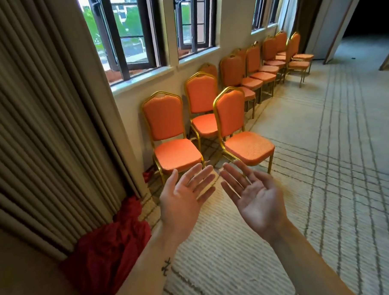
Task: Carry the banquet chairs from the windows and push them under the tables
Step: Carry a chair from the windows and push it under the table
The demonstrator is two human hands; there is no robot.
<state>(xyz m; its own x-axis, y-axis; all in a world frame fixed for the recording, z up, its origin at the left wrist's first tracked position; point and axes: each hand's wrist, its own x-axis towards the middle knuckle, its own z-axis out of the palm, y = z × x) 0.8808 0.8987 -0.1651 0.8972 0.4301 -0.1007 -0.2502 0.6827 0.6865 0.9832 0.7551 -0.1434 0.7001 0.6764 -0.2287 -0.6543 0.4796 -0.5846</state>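
Observation:
Several orange banquet chairs with gold frames stand in a row along the wall under the windows. The nearest chair is against the wall. A second chair stands a little out from the row, to its right. A third chair is behind them. My left hand and my right hand are held out palm up, fingers spread, just short of the two nearest chairs. Neither hand touches a chair. No table is in view.
A pleated beige curtain hangs at the left with a heap of red cloth at its foot. Patterned carpet stretches to the right. A dark doorway lies at the far right.

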